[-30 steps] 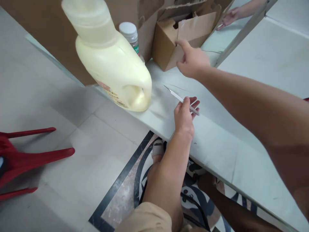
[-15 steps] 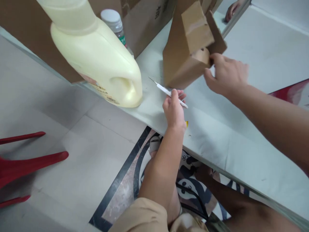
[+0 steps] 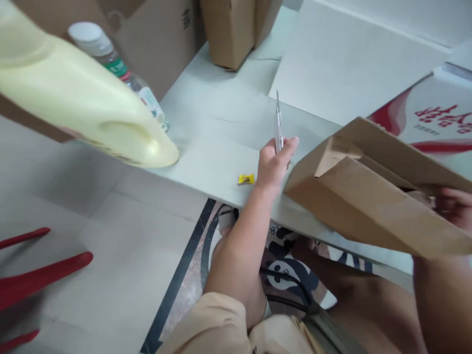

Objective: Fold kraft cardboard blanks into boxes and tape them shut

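Observation:
My left hand is closed round a slim white-handled tool, whose thin metal tip points away from me over the pale table. At the right, my right hand is on an open brown cardboard box, its fingers partly hidden inside the opening. The box lies tilted at the table's near edge, its long opening facing up. Just left of my left wrist lies a small yellow packet.
A large pale yellow jug and a white-capped bottle stand at the left before a big carton. Another brown box is at the back. A red and white box sits right; red stool legs are on the floor.
The cardboard box has come right and nearer with my right hand. The tool in my left hand now points more straight away from me. The yellow packet is uncovered, and the view has shifted right.

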`<state>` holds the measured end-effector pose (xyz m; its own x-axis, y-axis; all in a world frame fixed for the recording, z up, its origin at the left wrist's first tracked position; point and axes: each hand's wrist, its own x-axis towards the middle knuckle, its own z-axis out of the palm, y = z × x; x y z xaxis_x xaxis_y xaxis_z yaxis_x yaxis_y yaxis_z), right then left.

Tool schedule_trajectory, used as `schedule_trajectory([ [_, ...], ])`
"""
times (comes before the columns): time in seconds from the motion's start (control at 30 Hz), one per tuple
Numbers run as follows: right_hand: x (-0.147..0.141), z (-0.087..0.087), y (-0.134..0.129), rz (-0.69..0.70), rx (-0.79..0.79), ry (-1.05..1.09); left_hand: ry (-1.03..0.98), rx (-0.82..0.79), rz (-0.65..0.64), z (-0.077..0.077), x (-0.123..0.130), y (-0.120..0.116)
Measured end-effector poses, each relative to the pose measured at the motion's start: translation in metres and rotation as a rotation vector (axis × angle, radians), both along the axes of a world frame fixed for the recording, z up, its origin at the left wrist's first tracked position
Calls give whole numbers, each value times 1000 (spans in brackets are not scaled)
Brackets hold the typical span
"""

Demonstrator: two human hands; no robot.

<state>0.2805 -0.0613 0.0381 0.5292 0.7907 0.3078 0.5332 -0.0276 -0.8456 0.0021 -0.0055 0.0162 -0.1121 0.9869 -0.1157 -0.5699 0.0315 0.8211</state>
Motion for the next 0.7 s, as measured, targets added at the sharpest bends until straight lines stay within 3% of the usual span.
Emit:
schedule_trajectory([
  [0.1,7,-17,0,47,119,72,149,95,-64,4,28,-2],
  [0.2,8,-26,4,97,125,102,189,87,-106,4,43,1],
  [0.4,10,-33,-9,248,59,282,204,161,-91,-7,45,19],
  [0.57,19,-40,-16,466,275,509,261,325,-197,-22,54,29],
  [0.7,30,-33,-29,455,329,508,351,364,-174,-29,66,25],
])
